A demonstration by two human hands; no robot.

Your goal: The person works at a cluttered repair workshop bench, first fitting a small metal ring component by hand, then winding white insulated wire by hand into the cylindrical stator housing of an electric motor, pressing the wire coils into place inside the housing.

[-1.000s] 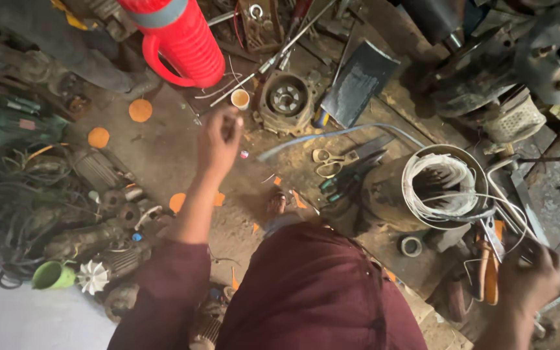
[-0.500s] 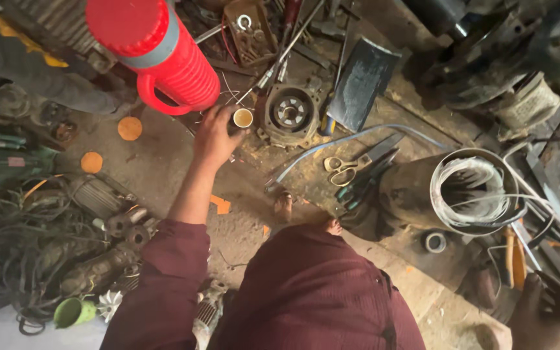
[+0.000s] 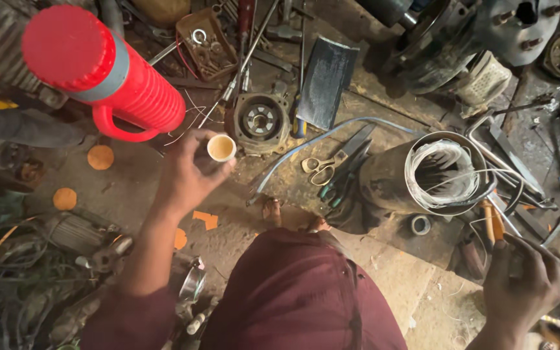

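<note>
A small paper cup [image 3: 221,148] with light brown liquid sits pinched between the fingertips of the left hand [image 3: 189,176], lifted above the dusty floor at left of centre. Just beyond it, farther away, stands a red flask [image 3: 105,78] with a looped handle, and right beside the cup lies a round metal motor end-cover [image 3: 258,122]. A dark flat blade [image 3: 327,81] rests past that. Scissors [image 3: 319,167] with yellowish handles lie to the right, next to a motor housing [image 3: 432,174] holding a coil of pale wire. Orange paper discs [image 3: 100,157] dot the floor at left, near a tangle of cables [image 3: 4,285].

At near right, the right hand [image 3: 520,282] is clenched around a thin tool whose kind I cannot tell, beside orange-handled pliers [image 3: 492,221].

Half a second ago the left hand was stretched out to the cup by the flask's base; now the cup is raised and drawn nearer, and the right hand has come further into view.
</note>
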